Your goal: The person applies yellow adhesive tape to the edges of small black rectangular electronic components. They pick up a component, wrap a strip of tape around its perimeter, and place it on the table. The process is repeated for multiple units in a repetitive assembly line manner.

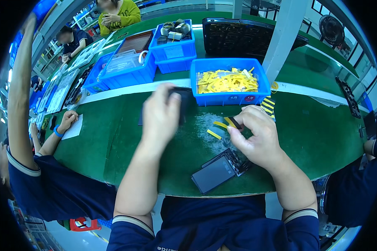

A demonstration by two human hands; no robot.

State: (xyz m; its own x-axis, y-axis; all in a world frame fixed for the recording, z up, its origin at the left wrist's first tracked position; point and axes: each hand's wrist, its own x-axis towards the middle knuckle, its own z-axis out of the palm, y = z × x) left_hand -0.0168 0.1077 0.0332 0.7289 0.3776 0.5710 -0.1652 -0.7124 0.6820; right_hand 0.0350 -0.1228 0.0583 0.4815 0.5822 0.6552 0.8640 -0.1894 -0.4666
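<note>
The right hand (257,138) pinches a yellow strip (229,121) between its fingers (238,125), above the table's (318,134) middle. The left hand (161,115), blurred, grips a dark part (182,98). A black panel (215,172) lies near the table's front edge.

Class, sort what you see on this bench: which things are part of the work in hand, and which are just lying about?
In use:
left hand holding a dark flat part
right hand pinching a yellow strip
dark flat device
loose yellow strips

Lying about:
bin of yellow strips
bin of small parts
black tray
</note>
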